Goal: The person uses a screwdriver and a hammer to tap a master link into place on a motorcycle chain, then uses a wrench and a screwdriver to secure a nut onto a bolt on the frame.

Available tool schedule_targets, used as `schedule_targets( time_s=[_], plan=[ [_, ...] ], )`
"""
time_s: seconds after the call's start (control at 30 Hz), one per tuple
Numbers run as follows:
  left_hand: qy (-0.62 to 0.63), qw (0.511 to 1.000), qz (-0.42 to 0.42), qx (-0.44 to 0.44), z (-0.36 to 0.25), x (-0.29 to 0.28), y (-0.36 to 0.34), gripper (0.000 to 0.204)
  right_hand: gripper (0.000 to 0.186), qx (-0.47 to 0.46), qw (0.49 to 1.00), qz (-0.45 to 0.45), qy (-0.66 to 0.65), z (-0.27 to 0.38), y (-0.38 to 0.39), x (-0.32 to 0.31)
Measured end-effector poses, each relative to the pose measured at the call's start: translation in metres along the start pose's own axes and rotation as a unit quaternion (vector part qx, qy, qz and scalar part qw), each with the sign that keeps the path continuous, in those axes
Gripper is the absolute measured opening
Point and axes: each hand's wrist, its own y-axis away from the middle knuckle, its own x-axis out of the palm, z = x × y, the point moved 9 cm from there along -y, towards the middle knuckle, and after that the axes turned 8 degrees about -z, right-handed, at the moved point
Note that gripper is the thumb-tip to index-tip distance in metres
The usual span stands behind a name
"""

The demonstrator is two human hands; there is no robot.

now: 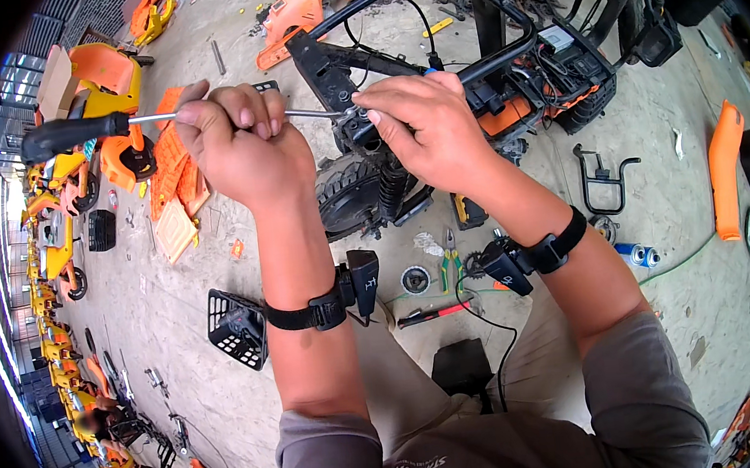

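My left hand is closed around the steel shaft of a long screwdriver, whose black handle sticks out to the left. The shaft runs right toward a bolted bracket on the black frame of a partly stripped scooter. My right hand is at that bracket beside the shaft's end, fingers bent and together; what they hold is hidden. A treaded tyre sits below the bracket.
Pliers, a red-handled tool, a black basket, a metal rack, a spray can and an orange panel lie around me on the floor. Rows of yellow and orange scooters line the left.
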Motion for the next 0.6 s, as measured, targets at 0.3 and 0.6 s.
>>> schedule_targets(
  time_s=[0.3, 0.6],
  plan=[
    [-0.048, 0.998, 0.044, 0.018, 0.005, 0.031, -0.001, 0.022, 0.016, 0.005, 1.000, -0.004, -0.008, -0.001, 0.000, 0.000],
    [-0.082, 0.996, 0.025, 0.031, 0.007, 0.035, 0.001, 0.021, 0.018, 0.014, 1.000, 0.013, -0.004, -0.002, 0.001, 0.000]
  ],
)
